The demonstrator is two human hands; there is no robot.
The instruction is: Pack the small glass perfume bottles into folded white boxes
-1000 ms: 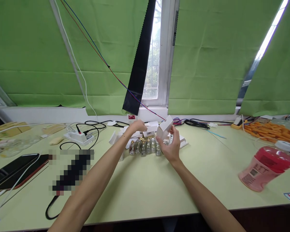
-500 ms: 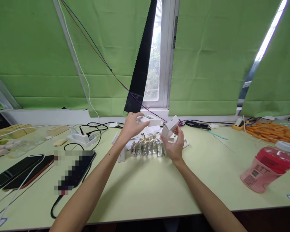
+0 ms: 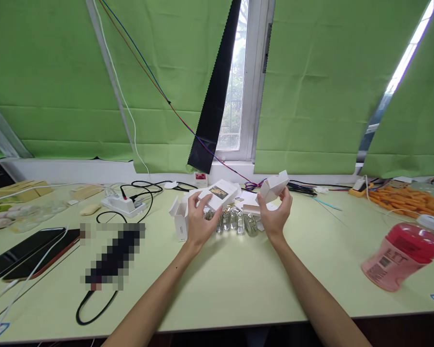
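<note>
My left hand (image 3: 201, 222) grips a white cardboard box (image 3: 222, 193) with a dark and gold picture on its face, tilted above the table. In my right hand (image 3: 276, 215) is a second, smaller-looking white box (image 3: 274, 185), its end turned up. Below and between the hands stands a row of several silvery foil packets (image 3: 235, 220). Another white box (image 3: 181, 226) with a raised flap stands on the table left of my left hand. More white boxes (image 3: 249, 198) lie behind the packets, partly hidden by my hands.
A pink jar with a red top (image 3: 401, 255) stands at the right. Orange pieces (image 3: 407, 197) are heaped behind it. At the left lie phones (image 3: 25, 250), a blurred dark device (image 3: 112, 255) and a white power strip (image 3: 125, 206) with cables. Green blinds (image 3: 311, 86) hang behind the table.
My left hand has come down and nearer, turning its box so the picture shows. My right hand has moved right and slightly up with its box.
</note>
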